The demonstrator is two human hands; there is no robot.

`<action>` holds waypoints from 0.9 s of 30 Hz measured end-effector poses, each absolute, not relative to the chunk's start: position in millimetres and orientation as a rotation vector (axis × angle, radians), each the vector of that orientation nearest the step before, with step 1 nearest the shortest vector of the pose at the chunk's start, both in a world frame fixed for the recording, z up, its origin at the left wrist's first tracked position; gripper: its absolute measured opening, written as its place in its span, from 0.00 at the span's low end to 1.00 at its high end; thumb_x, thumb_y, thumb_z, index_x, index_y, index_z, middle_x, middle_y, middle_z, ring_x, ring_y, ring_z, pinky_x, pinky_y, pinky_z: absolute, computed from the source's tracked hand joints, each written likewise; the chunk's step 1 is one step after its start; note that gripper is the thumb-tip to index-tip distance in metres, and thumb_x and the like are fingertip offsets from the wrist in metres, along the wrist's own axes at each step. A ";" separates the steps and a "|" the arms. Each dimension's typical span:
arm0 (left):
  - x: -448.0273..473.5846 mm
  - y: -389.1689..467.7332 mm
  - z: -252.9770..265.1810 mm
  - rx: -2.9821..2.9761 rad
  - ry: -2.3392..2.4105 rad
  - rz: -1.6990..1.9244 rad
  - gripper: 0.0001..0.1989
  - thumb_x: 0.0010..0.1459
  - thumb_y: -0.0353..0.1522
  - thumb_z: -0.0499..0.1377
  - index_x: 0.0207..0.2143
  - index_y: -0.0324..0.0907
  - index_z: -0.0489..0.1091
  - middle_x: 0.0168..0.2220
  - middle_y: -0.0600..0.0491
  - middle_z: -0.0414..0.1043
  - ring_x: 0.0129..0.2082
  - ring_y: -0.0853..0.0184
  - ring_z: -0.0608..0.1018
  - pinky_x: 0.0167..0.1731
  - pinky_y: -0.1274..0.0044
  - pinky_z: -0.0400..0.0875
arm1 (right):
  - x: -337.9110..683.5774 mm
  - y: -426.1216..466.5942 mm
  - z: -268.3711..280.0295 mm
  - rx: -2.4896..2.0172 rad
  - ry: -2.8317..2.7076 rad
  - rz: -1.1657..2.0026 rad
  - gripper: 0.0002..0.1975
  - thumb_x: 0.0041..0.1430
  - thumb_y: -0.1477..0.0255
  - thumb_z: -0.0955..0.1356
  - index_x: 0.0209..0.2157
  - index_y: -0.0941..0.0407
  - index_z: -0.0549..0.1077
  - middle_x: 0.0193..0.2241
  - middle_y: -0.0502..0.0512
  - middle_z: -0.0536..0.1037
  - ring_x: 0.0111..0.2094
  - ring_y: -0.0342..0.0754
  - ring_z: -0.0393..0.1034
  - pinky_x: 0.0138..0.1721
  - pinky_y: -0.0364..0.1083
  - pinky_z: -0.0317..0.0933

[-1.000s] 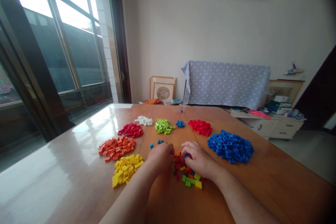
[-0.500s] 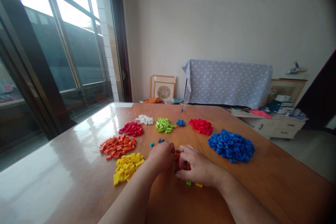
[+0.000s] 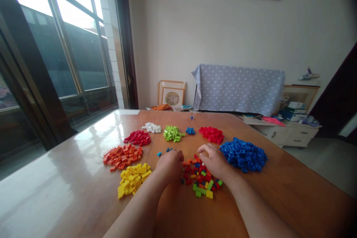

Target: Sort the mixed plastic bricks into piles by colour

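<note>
A mixed pile of toy building bricks in red, orange, green, yellow and blue lies between my two hands. My left hand is at the pile's left edge, its fingers curled in and closed; what they hold, if anything, is hidden. Over the far right side of the pile is my right hand, with bent fingers drawn together; I cannot make out anything in them. A few small blue pieces lie just beyond my left hand. To its left is a heap of yellow bricks.
Sorted heaps ring the wooden table: orange bricks, dark red bricks, white bricks, lime green bricks, a small blue group, red bricks and a large blue heap. Windows stand left.
My right hand has moved off the mixed pile, up and to the right, uncovering the bricks. My left hand has stayed nearly in place. The camera view has shifted slightly.
</note>
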State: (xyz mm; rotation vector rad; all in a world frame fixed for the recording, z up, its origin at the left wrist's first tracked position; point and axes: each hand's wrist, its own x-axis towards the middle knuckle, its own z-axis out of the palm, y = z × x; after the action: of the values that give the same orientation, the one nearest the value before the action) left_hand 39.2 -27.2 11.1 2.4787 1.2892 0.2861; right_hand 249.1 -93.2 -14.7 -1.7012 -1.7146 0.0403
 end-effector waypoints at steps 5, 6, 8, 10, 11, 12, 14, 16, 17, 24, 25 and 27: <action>40.8 -29.7 12.4 2.491 1.273 0.317 0.08 0.56 0.32 0.58 0.38 0.46 0.73 0.45 0.50 0.77 0.42 0.62 0.78 0.37 0.77 0.67 | 266.4 -79.9 -28.0 -1.815 -1.735 0.026 0.19 0.62 0.72 0.63 0.52 0.54 0.76 0.50 0.57 0.78 0.54 0.52 0.67 0.58 0.51 0.58; 41.0 -30.5 12.9 2.495 1.271 0.315 0.08 0.56 0.32 0.58 0.38 0.46 0.73 0.45 0.50 0.77 0.42 0.62 0.78 0.37 0.77 0.67 | 265.3 -80.3 -28.2 -1.830 -1.759 0.032 0.19 0.64 0.70 0.63 0.53 0.54 0.76 0.52 0.57 0.77 0.56 0.52 0.66 0.59 0.52 0.57; 41.4 -32.1 13.7 2.504 1.271 0.315 0.08 0.56 0.33 0.58 0.38 0.46 0.74 0.45 0.50 0.77 0.42 0.62 0.78 0.38 0.77 0.67 | 261.1 -82.6 -26.9 -1.860 -1.818 0.052 0.18 0.66 0.66 0.62 0.52 0.52 0.77 0.54 0.57 0.76 0.57 0.53 0.65 0.60 0.53 0.56; 42.1 -33.6 14.2 2.511 1.262 0.314 0.08 0.56 0.32 0.58 0.39 0.46 0.74 0.45 0.49 0.77 0.42 0.62 0.78 0.38 0.77 0.67 | 256.6 -85.2 -24.6 -1.877 -1.873 0.070 0.17 0.66 0.65 0.63 0.49 0.50 0.79 0.54 0.56 0.76 0.57 0.53 0.65 0.59 0.53 0.56; 42.5 -34.2 14.3 2.514 1.254 0.313 0.09 0.57 0.31 0.57 0.39 0.46 0.74 0.45 0.49 0.77 0.42 0.62 0.78 0.38 0.77 0.67 | 254.9 -86.1 -23.5 -1.877 -1.881 0.075 0.15 0.65 0.65 0.63 0.46 0.49 0.80 0.53 0.55 0.76 0.56 0.53 0.66 0.59 0.53 0.57; 43.0 -34.8 14.5 2.516 1.245 0.310 0.09 0.57 0.30 0.56 0.39 0.46 0.74 0.45 0.49 0.77 0.43 0.62 0.78 0.38 0.77 0.67 | 253.6 -86.6 -22.7 -1.869 -1.876 0.080 0.14 0.63 0.66 0.64 0.44 0.50 0.80 0.51 0.55 0.77 0.54 0.52 0.67 0.58 0.52 0.58; 44.1 -35.9 14.5 2.523 1.227 0.304 0.10 0.57 0.29 0.55 0.39 0.46 0.75 0.45 0.48 0.77 0.43 0.62 0.78 0.38 0.77 0.67 | 252.3 -86.7 -22.1 -1.845 -1.829 0.092 0.11 0.60 0.68 0.66 0.40 0.50 0.80 0.45 0.53 0.79 0.51 0.51 0.69 0.54 0.50 0.60; 45.0 -36.4 14.2 2.531 1.215 0.295 0.11 0.57 0.28 0.55 0.39 0.45 0.75 0.45 0.48 0.77 0.43 0.63 0.78 0.38 0.77 0.67 | 252.9 -85.7 -23.0 -1.831 -1.770 0.121 0.08 0.58 0.69 0.67 0.38 0.51 0.79 0.40 0.52 0.80 0.47 0.50 0.70 0.50 0.47 0.62; 45.3 -36.5 13.8 2.534 1.210 0.290 0.11 0.57 0.28 0.55 0.39 0.45 0.75 0.45 0.48 0.76 0.42 0.63 0.78 0.37 0.77 0.67 | 253.9 -85.1 -23.9 -1.829 -1.747 0.144 0.08 0.57 0.69 0.67 0.37 0.51 0.78 0.38 0.52 0.80 0.45 0.49 0.71 0.48 0.47 0.62; 46.2 -35.7 8.4 2.526 1.175 0.358 0.10 0.57 0.29 0.54 0.38 0.45 0.74 0.43 0.48 0.76 0.42 0.63 0.78 0.39 0.77 0.67 | 272.8 -82.0 -25.9 -1.664 -1.459 0.313 0.07 0.56 0.66 0.66 0.32 0.54 0.73 0.31 0.51 0.78 0.34 0.48 0.71 0.38 0.45 0.64; 46.6 -35.8 8.1 2.523 1.168 0.364 0.10 0.57 0.29 0.54 0.38 0.45 0.74 0.43 0.48 0.76 0.42 0.63 0.77 0.39 0.77 0.67 | 276.2 -82.2 -25.2 -1.625 -1.414 0.340 0.07 0.55 0.65 0.67 0.32 0.55 0.72 0.31 0.51 0.77 0.34 0.47 0.70 0.38 0.45 0.64; 47.7 -36.2 8.2 2.518 1.159 0.367 0.10 0.57 0.29 0.55 0.38 0.45 0.74 0.44 0.48 0.76 0.42 0.63 0.77 0.39 0.77 0.66 | 282.2 -83.2 -24.1 -1.570 -1.335 0.383 0.08 0.55 0.64 0.67 0.32 0.55 0.70 0.30 0.50 0.76 0.33 0.47 0.69 0.37 0.45 0.63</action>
State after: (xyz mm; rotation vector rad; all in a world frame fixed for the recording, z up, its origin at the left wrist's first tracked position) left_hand 47.7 -36.2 8.2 2.5176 1.1592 0.3665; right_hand 282.2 -83.2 -24.1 -1.5695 -1.3345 0.3832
